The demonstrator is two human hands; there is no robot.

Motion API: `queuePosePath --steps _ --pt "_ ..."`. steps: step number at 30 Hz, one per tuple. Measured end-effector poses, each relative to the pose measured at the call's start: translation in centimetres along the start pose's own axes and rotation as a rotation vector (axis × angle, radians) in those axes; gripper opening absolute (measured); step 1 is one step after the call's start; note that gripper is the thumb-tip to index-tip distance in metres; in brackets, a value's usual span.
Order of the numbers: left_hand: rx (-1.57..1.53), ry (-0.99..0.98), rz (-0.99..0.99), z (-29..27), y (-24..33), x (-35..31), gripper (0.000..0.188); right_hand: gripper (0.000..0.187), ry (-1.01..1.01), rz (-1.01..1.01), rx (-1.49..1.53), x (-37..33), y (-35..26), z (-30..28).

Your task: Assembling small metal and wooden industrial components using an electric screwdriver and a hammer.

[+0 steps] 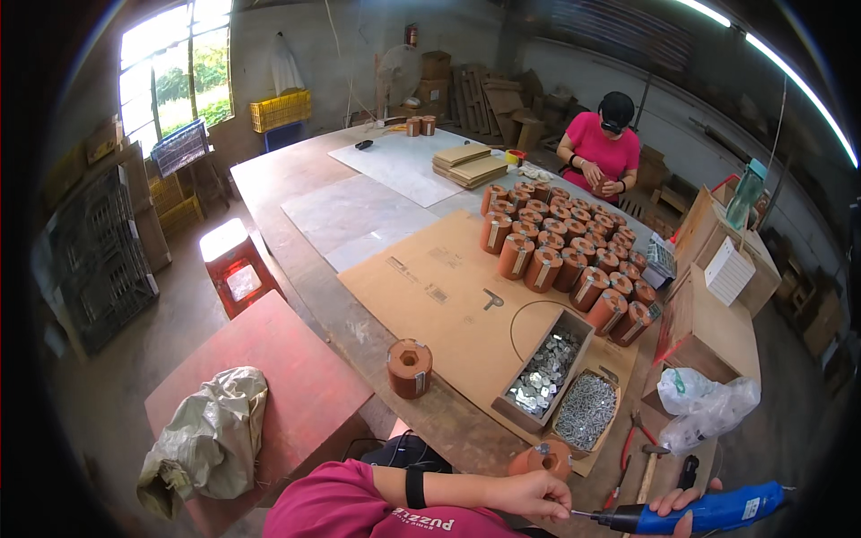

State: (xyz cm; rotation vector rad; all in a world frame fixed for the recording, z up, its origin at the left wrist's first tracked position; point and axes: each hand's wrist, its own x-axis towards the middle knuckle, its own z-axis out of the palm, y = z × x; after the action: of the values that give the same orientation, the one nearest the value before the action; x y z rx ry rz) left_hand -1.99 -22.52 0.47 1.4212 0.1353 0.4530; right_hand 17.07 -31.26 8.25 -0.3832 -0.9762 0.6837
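Note:
My right hand (679,509) is wrapped round a blue electric screwdriver (740,509) at the lower right, its thin bit pointing left. The bit's tip meets the closed fingertips of my left hand (536,495); whatever they pinch is too small to make out. Just beyond my left hand stands a reddish-brown cylinder (535,457) with a hole in its top, partly covered by the hand. Another such cylinder (410,369) stands upright near the table edge, with a metal strip on its side. Close by are a tray of flat metal pieces (545,372) and a box of screws (586,411).
Several brown cylinders (544,269) crowd the table's right side, by cardboard (421,300). Red-handled pliers (625,462), a hammer (647,471) and a plastic bag (708,408) lie at right. Across the table, a person in pink (605,152) handles a cylinder. A red stool (240,269) stands left.

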Motion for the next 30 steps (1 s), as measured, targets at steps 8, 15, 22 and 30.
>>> queuePosePath --steps 8,15,22,30 --pt "-0.008 -0.006 -0.045 -0.4 -0.4 0.2 0.017 0.034 0.079 0.052 -0.039 0.1 0.2 0.9" --pt "-0.156 -0.052 -0.132 0.1 -0.6 -0.4 0.016 0.034 0.037 0.113 -0.045 -0.4 0.3 0.9" --pt "0.081 -0.097 -0.057 0.5 -0.1 -0.3 0.017 0.047 0.036 0.022 -0.075 -1.0 0.0 1.4" --pt "0.824 0.343 0.388 -1.7 1.9 0.3 0.020 0.066 0.029 0.053 -0.390 2.0 3.0 5.1"
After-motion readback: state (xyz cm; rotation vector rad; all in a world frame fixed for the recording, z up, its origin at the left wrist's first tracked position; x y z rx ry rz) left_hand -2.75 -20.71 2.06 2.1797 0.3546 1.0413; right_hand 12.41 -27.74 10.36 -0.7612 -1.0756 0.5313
